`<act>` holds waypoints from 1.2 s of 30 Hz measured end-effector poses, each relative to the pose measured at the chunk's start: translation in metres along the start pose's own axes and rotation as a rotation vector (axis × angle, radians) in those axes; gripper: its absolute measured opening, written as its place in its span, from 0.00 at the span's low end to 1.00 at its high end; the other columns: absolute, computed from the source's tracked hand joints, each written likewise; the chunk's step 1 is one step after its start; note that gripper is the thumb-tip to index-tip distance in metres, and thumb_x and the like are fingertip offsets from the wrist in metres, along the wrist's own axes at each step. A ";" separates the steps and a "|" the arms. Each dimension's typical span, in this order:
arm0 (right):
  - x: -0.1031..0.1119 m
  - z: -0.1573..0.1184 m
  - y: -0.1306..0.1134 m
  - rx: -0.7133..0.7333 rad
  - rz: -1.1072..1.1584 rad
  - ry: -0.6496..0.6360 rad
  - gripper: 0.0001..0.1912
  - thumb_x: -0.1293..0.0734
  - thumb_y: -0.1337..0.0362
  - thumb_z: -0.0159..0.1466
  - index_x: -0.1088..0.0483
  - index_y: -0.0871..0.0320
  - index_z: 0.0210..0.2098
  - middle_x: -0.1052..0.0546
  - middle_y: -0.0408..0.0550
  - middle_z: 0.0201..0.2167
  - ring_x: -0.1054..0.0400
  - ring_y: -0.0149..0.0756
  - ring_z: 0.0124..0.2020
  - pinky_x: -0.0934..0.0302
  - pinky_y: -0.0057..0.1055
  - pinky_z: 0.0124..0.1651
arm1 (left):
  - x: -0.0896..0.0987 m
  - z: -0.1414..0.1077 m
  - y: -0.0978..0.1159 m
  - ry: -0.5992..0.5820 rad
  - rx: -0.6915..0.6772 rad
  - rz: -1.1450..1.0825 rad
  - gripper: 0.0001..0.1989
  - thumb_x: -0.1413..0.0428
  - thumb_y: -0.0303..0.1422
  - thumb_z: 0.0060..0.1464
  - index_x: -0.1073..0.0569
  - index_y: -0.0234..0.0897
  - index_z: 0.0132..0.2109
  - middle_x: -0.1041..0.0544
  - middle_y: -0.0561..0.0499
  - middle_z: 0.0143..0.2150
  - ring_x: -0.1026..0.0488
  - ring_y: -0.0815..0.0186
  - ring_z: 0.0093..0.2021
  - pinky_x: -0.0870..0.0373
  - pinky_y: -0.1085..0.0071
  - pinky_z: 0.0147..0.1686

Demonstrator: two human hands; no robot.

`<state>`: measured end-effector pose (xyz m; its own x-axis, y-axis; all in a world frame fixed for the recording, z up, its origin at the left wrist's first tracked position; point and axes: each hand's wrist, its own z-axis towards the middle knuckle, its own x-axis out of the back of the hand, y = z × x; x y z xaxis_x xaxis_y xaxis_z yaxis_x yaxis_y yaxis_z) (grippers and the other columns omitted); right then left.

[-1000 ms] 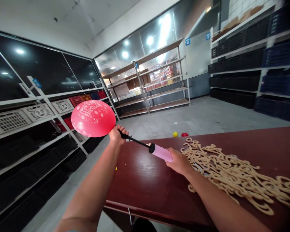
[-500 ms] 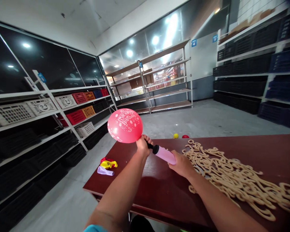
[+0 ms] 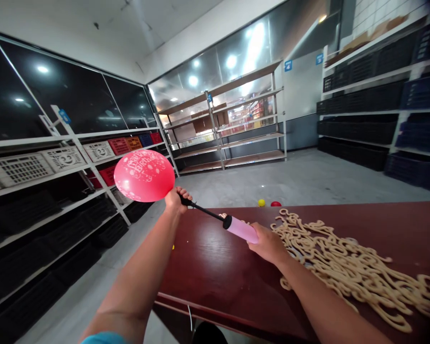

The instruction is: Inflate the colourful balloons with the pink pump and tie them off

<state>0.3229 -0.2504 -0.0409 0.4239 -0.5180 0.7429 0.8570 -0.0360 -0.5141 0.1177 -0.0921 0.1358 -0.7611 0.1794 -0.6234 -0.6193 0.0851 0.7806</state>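
Observation:
A red balloon (image 3: pixel 144 175) with white printed lettering is inflated at the end of a hand pump. My left hand (image 3: pixel 176 200) is closed at the balloon's neck and the pump's black handle end. My right hand (image 3: pixel 268 242) is wrapped round the pink barrel of the pump (image 3: pixel 241 230). Between my two hands the thin black rod shows, drawn out of the barrel. To the right of my right hand, a pile of beige hook-shaped pieces (image 3: pixel 329 253) covers part of the dark red table (image 3: pixel 215 272).
Beyond the table's far edge, a yellow balloon (image 3: pixel 261 203) and a red one (image 3: pixel 275 204) show low down. Shelves with crates (image 3: pixel 64 158) stand on the left, bare racks (image 3: pixel 251 156) at the back, and dark crates (image 3: pixel 358 126) on the right.
My left hand and the balloon have moved left, away from my right hand, and the pump's rod has come out. My left arm now hides most of the deflated balloons on the table.

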 end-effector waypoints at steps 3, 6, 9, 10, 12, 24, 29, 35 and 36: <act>-0.005 0.001 0.005 -0.041 -0.029 -0.012 0.19 0.34 0.66 0.50 0.36 0.54 0.42 0.27 0.45 0.34 0.34 0.35 0.34 0.49 0.27 0.33 | 0.002 0.006 -0.006 0.017 -0.007 -0.004 0.09 0.57 0.21 0.42 0.50 0.37 0.23 0.53 0.58 0.17 0.52 0.74 0.14 0.51 0.75 0.16; -0.007 0.000 0.009 -0.057 -0.069 -0.014 0.15 0.34 0.65 0.50 0.36 0.55 0.38 0.27 0.45 0.33 0.34 0.35 0.33 0.50 0.28 0.32 | -0.001 0.004 -0.036 0.041 0.051 -0.032 0.09 0.57 0.21 0.41 0.50 0.37 0.23 0.54 0.59 0.17 0.53 0.75 0.13 0.52 0.75 0.16; -0.004 -0.002 0.009 -0.062 -0.084 -0.014 0.13 0.34 0.65 0.50 0.36 0.56 0.37 0.27 0.45 0.32 0.34 0.35 0.32 0.51 0.28 0.31 | -0.009 -0.006 -0.073 0.047 0.120 -0.042 0.09 0.57 0.21 0.40 0.50 0.38 0.23 0.53 0.58 0.17 0.52 0.74 0.14 0.52 0.75 0.16; -0.002 -0.003 0.008 -0.066 -0.080 -0.020 0.13 0.34 0.65 0.50 0.36 0.56 0.37 0.27 0.46 0.32 0.34 0.35 0.32 0.51 0.28 0.31 | -0.012 -0.011 -0.084 0.043 0.140 -0.043 0.09 0.57 0.22 0.40 0.50 0.38 0.23 0.53 0.58 0.17 0.52 0.74 0.14 0.51 0.75 0.16; 0.001 -0.003 0.005 -0.071 -0.060 -0.031 0.14 0.34 0.66 0.50 0.36 0.56 0.38 0.27 0.46 0.32 0.34 0.35 0.32 0.50 0.28 0.31 | -0.018 -0.020 -0.102 0.033 0.176 -0.048 0.09 0.56 0.22 0.40 0.50 0.38 0.23 0.53 0.58 0.17 0.51 0.73 0.14 0.50 0.74 0.16; 0.006 -0.003 -0.004 -0.042 -0.019 -0.034 0.18 0.34 0.65 0.51 0.36 0.55 0.42 0.27 0.46 0.36 0.33 0.37 0.37 0.48 0.28 0.36 | -0.010 -0.016 -0.050 0.026 0.104 -0.013 0.10 0.57 0.21 0.42 0.51 0.38 0.23 0.53 0.58 0.17 0.51 0.73 0.14 0.49 0.74 0.16; 0.004 -0.002 -0.005 -0.041 0.000 0.009 0.22 0.34 0.67 0.50 0.37 0.54 0.45 0.27 0.47 0.37 0.33 0.37 0.37 0.47 0.29 0.37 | -0.006 0.001 0.007 -0.004 0.004 0.026 0.10 0.57 0.20 0.41 0.51 0.37 0.23 0.53 0.58 0.17 0.52 0.74 0.13 0.50 0.75 0.16; -0.002 -0.002 -0.002 -0.068 -0.040 -0.005 0.18 0.34 0.65 0.49 0.36 0.55 0.41 0.27 0.47 0.34 0.33 0.38 0.34 0.47 0.29 0.33 | -0.015 0.002 -0.012 0.026 -0.023 0.022 0.09 0.57 0.21 0.42 0.50 0.37 0.23 0.54 0.58 0.17 0.53 0.75 0.13 0.52 0.75 0.15; -0.002 -0.003 -0.001 -0.073 -0.050 -0.012 0.17 0.34 0.65 0.49 0.36 0.55 0.40 0.27 0.47 0.34 0.33 0.38 0.34 0.48 0.29 0.32 | -0.017 -0.001 -0.025 0.030 0.000 0.012 0.09 0.57 0.21 0.42 0.50 0.37 0.23 0.54 0.59 0.17 0.53 0.75 0.13 0.53 0.75 0.15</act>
<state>0.3207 -0.2517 -0.0432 0.3847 -0.5037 0.7735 0.8539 -0.1240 -0.5054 0.1464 -0.0980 0.1271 -0.7741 0.1508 -0.6149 -0.6098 0.0834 0.7881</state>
